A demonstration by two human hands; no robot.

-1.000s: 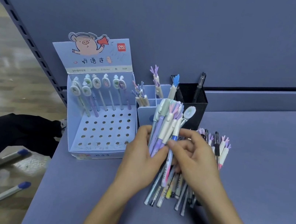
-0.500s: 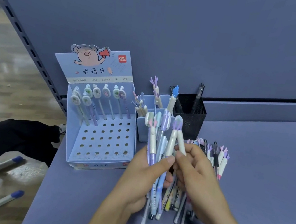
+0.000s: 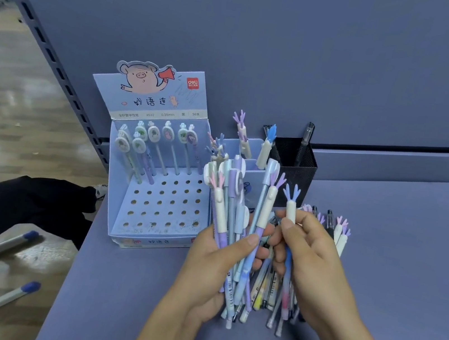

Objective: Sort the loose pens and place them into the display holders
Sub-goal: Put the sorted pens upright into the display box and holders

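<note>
Fingers of the right hand (image 3: 312, 258) now pinch one antler-topped pen (image 3: 290, 212), seemingly drawn clear of the bundle (image 3: 229, 206) the left hand (image 3: 207, 270) grips above the desk (image 3: 411, 243) near its front edge, ready for the blue holder (image 3: 252, 152) behind.

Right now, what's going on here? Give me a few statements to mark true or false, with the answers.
1. The left hand holds a bunch of pens. True.
2. The right hand is empty. False: it pinches one antler pen.
3. Every hole in the pig box is filled. False: only the back rows hold pens; the front holes are bare.
4. The black cup stands right of the blue holder. True.
5. Loose pens lie on the shelf under the hands. True.
</note>
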